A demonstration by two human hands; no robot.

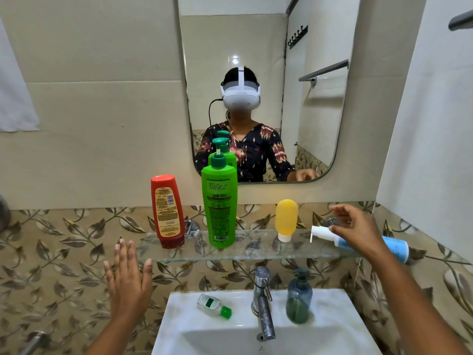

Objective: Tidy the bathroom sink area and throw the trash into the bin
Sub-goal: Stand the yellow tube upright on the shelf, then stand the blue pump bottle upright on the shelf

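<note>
A glass shelf (256,253) above the sink holds a red bottle (167,211) standing on its cap, a tall green pump bottle (220,203), a small yellow tube (286,220) and a blue bottle with a white pump (398,248) lying on its side at the right end. My right hand (355,229) rests over the lying blue bottle, fingers spread and touching its white neck, without a closed grip. My left hand (129,278) hovers flat and empty left of the shelf. A small clear bottle with a green cap (213,304) lies on the white sink rim (332,311).
A chrome tap (263,303) stands at the sink's back centre, with a dark green soap dispenser (299,298) to its right. A mirror (256,60) hangs above the shelf. A white wall (435,124) closes in the right side. No bin is in view.
</note>
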